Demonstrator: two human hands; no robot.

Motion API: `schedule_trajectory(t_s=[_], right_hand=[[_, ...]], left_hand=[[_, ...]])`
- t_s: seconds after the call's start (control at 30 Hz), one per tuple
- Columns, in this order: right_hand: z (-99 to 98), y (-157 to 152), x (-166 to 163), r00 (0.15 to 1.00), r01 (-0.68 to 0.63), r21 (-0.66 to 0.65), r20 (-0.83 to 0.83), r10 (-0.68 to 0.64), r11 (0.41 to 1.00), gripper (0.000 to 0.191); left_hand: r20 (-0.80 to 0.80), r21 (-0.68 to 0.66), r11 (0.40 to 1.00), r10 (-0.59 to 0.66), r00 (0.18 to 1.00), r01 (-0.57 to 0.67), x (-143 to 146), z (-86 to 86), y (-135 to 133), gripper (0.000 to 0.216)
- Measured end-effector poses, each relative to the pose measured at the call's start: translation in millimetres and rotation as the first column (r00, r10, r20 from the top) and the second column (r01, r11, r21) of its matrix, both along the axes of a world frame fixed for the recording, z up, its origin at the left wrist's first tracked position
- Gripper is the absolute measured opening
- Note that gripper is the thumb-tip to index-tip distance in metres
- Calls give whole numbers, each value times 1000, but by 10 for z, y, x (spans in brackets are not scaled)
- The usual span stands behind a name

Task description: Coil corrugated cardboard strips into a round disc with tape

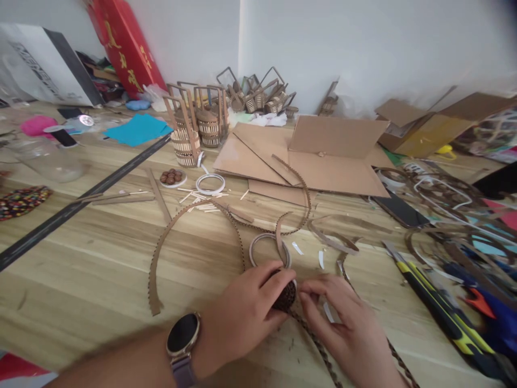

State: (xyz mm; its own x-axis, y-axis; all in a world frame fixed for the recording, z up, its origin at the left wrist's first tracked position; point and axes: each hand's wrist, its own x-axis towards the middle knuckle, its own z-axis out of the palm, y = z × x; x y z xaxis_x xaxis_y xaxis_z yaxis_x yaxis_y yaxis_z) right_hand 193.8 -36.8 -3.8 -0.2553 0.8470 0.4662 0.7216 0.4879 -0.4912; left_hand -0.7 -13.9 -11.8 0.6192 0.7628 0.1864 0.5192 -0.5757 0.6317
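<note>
My left hand (242, 312), with a watch on its wrist, has its fingers closed around a dark coil of corrugated cardboard strip (286, 296). Right beside the coil, my right hand (347, 328) holds thumb and forefinger pinched together; what lies between them is too small to make out. A tail of the corrugated strip (317, 345) runs from the coil towards the front edge. Just beyond my left fingers lies a roll of tape (252, 252), with a short curled strip (279, 237) leaning over it. Another long corrugated strip (155, 269) curves across the table to the left.
Small cardboard baskets (186, 145) stand at the back. Flat cardboard (339, 140) lies behind the strips. On the right are a yellow-and-black utility knife (436, 307) and a phone (404, 209). Matchstick pieces (205, 205) and a second tape roll (210, 191) lie left of centre.
</note>
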Motion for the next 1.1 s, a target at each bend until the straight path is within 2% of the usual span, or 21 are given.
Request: schedule_trajectory(t_s=[0.27, 0.53, 0.8, 1.1], right_hand=[[-15, 27, 12, 998, 7, -75, -58, -12, 997, 12], [1, 25, -1, 997, 20, -76, -71, -25, 997, 20], [-15, 33, 10, 997, 12, -135, -75, -22, 991, 19], [-10, 20, -11, 997, 18, -51, -72, -21, 999, 19]], left_hand=[[23, -23, 1000, 8, 1000, -8, 3, 8, 6, 58], [21, -19, 1000, -4, 1000, 4, -7, 1, 5, 59], [20, -29, 1000, 5, 1000, -5, -5, 10, 15, 57], [20, 5, 1000, 10, 1000, -11, 3, -5, 10, 59]])
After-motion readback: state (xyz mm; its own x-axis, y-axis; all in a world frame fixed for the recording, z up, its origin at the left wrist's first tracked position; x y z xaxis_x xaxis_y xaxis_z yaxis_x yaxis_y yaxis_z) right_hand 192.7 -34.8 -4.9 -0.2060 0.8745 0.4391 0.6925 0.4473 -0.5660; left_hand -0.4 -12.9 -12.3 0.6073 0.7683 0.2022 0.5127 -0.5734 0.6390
